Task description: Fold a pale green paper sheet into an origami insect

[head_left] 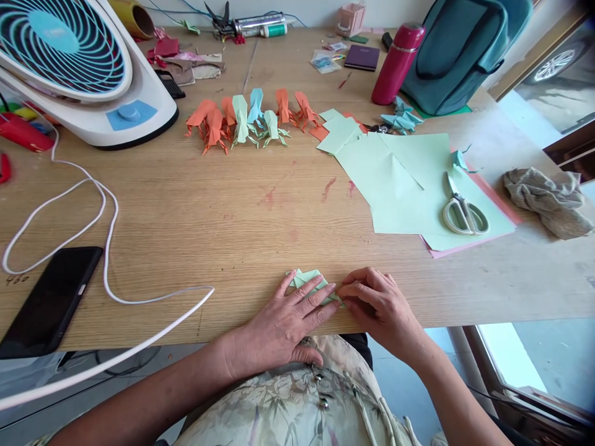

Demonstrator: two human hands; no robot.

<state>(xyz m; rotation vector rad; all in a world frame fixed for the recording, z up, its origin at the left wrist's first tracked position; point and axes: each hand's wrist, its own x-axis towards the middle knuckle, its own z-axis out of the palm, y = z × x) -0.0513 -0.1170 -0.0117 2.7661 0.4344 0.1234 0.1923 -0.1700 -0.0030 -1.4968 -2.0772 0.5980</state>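
Observation:
A small folded piece of light green paper point(309, 280) lies at the table's near edge, largely covered by fingers. My left hand point(290, 316) rests flat on it with the fingers spread, pressing it to the wood. Thumb and fingertips of my right hand point(379, 303) are pinched together at the paper's right-hand tip; the exact grip is partly hidden. Beyond them stands a row of folded paper figures, among them an orange figure point(214, 129), a pale green figure point(240, 118) and a blue figure point(255, 106).
Scissors point(460, 207) lie on green paper sheets point(404, 186) at right, beside a crumpled cloth point(546, 198). A red bottle point(397, 65) and teal bag point(460, 56) stand behind. At left are a fan point(130, 118), a phone point(49, 297) and a white cable point(111, 229).

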